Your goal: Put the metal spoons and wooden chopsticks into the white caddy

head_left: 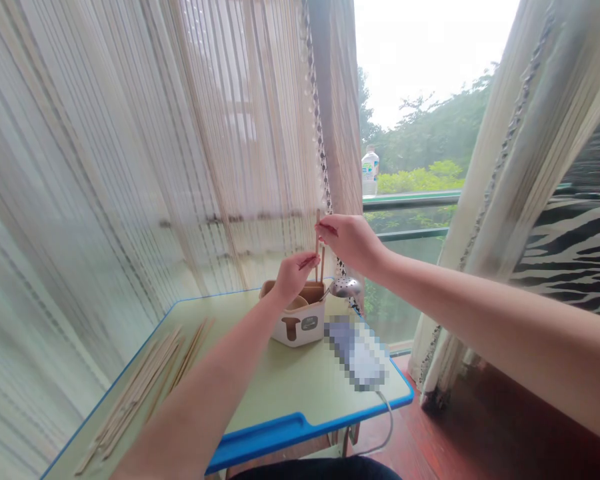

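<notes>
My right hand [353,241] pinches the upper part of a chopstick [318,217] held upright over a utensil holder [307,335]. Lower down, the fingers of my left hand [291,277] are closed on the same chopstick. Its bottom end drops toward the inside of the holder, and I cannot tell whether it touches the base. Just beside it, another chopstick [323,265] stands in the holder. A metal slotted ladle [346,287] leans out over the holder's right side. The holder is white with a brown inside, and my left hand hides part of its rim.
Many loose chopsticks [143,380] lie on the left of the blue-edged table [260,387]. A pixelated phone-like object [356,353] with a white cable [391,417] lies at the right. Curtains [180,147] hang behind; a bottle [370,173] stands by the window railing [410,201].
</notes>
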Action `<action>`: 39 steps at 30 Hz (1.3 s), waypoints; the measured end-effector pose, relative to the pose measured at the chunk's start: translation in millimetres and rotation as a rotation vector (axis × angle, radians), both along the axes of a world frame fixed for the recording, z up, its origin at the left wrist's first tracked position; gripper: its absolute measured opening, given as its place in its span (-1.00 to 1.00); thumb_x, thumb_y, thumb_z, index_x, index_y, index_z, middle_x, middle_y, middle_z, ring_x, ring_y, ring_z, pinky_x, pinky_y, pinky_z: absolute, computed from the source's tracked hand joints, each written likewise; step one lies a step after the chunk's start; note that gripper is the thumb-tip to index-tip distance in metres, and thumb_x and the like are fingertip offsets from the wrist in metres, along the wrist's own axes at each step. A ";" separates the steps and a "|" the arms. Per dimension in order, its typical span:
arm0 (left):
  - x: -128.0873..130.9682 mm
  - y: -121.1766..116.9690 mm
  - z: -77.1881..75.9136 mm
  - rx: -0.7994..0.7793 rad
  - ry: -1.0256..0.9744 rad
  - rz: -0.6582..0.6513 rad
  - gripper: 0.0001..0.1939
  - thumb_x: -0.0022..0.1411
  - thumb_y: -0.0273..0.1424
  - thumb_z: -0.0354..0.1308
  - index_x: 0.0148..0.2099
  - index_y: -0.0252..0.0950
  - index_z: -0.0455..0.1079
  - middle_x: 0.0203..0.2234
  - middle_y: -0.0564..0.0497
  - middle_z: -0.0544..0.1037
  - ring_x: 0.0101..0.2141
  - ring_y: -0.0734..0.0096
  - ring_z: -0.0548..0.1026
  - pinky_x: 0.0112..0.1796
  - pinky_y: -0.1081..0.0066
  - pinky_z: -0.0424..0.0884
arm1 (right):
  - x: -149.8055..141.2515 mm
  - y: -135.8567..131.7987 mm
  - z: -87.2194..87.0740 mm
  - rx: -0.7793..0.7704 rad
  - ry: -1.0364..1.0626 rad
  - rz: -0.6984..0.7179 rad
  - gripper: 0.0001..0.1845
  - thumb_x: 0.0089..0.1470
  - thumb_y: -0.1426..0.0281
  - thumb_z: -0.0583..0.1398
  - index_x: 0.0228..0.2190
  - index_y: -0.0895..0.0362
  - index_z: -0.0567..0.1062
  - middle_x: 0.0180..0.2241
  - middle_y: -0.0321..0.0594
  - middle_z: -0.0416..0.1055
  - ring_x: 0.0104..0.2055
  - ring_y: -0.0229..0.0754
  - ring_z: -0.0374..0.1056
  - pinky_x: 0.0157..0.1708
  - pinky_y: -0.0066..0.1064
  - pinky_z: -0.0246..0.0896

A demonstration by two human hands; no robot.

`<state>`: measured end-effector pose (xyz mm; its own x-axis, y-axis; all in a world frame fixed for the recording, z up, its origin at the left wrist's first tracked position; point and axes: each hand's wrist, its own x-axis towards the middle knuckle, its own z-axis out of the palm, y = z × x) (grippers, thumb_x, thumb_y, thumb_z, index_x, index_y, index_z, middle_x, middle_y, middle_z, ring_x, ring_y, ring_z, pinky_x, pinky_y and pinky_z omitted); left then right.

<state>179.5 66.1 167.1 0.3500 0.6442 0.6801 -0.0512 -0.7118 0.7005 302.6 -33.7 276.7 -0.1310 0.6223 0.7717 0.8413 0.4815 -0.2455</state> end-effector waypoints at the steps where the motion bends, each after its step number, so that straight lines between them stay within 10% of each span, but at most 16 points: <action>1: 0.7 1.3 -2.7 -0.002 0.002 0.007 -0.71 0.12 -0.23 0.13 -0.20 -0.31 0.49 -0.35 -0.03 0.56 -0.28 0.35 0.48 -0.19 0.39 0.38 | 0.1 0.5 -1.8 -0.011 0.006 -0.008 -0.75 0.09 0.40 0.10 -0.57 0.17 0.46 -0.62 -0.29 0.35 -0.49 -0.30 0.27 -0.43 -0.48 0.00; 16: 20.1 36.9 -21.7 -0.114 0.048 0.079 -0.77 0.09 -0.32 0.14 -0.23 -0.34 0.49 -0.42 -0.05 0.56 -0.36 0.37 0.49 -0.25 0.35 0.41 | 14.2 41.1 -9.2 -0.195 0.084 -0.101 -0.73 0.10 0.38 0.04 -0.47 0.23 0.49 -0.57 -0.23 0.40 -0.53 -0.31 0.28 -0.45 -0.49 0.09; 25: 6.4 33.0 -31.7 -0.009 0.583 0.402 -0.72 0.14 -0.32 0.06 -0.14 -0.27 0.48 -0.19 -0.08 0.54 -0.15 0.23 0.44 -0.11 0.32 0.30 | 22.7 94.4 -51.8 -0.243 -0.084 -0.242 -0.78 0.02 0.31 0.16 -0.37 0.15 0.57 -0.09 -0.05 0.39 0.11 -0.08 0.14 0.07 -0.29 -0.01; 34: -4.2 16.3 -32.0 0.045 0.868 0.398 -0.69 0.16 -0.23 -0.01 -0.19 -0.20 0.50 -0.34 -0.07 0.56 -0.32 0.24 0.46 -0.31 0.38 0.30 | 21.0 89.0 -71.3 -0.189 0.081 -0.201 -0.49 -0.03 0.42 0.13 0.02 0.07 0.32 -0.09 -0.12 0.38 -0.17 -0.18 0.34 -0.17 -0.37 0.21; 39: -6.3 -8.5 -25.1 0.051 0.947 0.455 -0.68 0.17 -0.24 -0.03 -0.21 -0.20 0.51 -0.36 -0.11 0.57 -0.31 0.18 0.48 -0.31 0.35 0.30 | 12.3 80.5 -68.6 -0.258 -0.010 -0.147 -0.71 -0.01 0.52 0.04 -0.34 0.12 0.53 -0.32 -0.21 0.50 -0.24 -0.20 0.36 -0.21 -0.42 0.18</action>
